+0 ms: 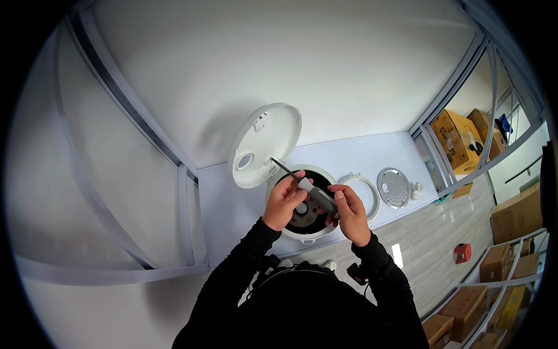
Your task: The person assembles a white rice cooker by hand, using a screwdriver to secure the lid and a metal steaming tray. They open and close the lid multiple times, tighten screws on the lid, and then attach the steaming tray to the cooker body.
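Both my hands are on a grey screwdriver (323, 198) with a long dark shaft. My left hand (281, 202) closes its fingers at the front of the handle, beside the shaft. The fingers of my right hand (352, 214) grip the back end of the handle. The shaft slants up to the left, its tip at the hinge side of a raised white lid (278, 129). Below my hands stands a round white rice cooker (299, 237), its dark inside partly hidden by them. A metal plate (303, 216) shows at its bottom.
Right of the cooker, a white ring (376, 203), a grey perforated disc (394, 187) and small white parts (416, 189) lie on the white table (224, 215). White walls with metal frames rise behind and left. Cardboard boxes (465, 308) fill shelves at the right; a red object (462, 253) sits on the floor.
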`<act>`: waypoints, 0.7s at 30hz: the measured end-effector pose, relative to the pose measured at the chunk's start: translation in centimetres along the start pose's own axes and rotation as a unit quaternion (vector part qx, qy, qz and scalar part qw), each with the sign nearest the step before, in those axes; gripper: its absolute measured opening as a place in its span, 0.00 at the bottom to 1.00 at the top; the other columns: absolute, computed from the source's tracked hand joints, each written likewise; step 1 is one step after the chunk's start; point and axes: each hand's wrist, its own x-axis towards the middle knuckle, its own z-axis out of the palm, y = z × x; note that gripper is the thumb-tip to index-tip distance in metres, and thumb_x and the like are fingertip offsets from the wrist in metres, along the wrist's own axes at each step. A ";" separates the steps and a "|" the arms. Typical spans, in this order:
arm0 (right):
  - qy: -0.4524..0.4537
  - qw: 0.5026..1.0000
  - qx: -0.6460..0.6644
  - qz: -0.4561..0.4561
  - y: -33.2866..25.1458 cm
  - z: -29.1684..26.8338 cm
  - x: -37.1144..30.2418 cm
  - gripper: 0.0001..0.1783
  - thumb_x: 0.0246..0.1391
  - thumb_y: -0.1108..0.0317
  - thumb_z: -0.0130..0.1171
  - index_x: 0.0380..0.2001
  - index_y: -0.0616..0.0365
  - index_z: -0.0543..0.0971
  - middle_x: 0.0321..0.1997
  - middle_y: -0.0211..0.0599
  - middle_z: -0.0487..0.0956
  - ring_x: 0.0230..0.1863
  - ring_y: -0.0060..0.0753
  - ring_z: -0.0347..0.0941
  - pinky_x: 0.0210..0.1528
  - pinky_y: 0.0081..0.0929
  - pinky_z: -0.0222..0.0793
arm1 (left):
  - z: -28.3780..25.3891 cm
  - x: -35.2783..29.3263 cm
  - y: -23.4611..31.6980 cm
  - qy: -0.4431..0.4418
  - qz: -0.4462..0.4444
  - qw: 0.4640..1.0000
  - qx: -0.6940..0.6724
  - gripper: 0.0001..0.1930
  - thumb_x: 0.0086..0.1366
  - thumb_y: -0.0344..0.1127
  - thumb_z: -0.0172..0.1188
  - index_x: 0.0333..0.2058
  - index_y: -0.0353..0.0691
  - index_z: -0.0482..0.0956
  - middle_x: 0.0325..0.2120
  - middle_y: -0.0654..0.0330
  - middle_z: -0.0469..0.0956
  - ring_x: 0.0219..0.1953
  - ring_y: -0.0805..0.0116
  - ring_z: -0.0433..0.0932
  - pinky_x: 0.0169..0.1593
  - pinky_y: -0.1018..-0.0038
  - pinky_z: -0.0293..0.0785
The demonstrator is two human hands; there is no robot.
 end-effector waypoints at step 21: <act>0.010 0.969 -0.184 -0.165 0.5 0.6 0.2 0.21 0.69 0.60 0.59 0.57 0.63 0.74 0.35 0.36 0.81 0.30 0.22 0.76 0.33 0.24 0.73 | -1.5 0.7 -0.7 -0.011 -0.006 1.000 0.017 0.18 0.72 0.29 0.60 0.58 0.34 0.73 0.42 0.64 0.78 0.41 0.76 0.78 0.49 0.76 0.78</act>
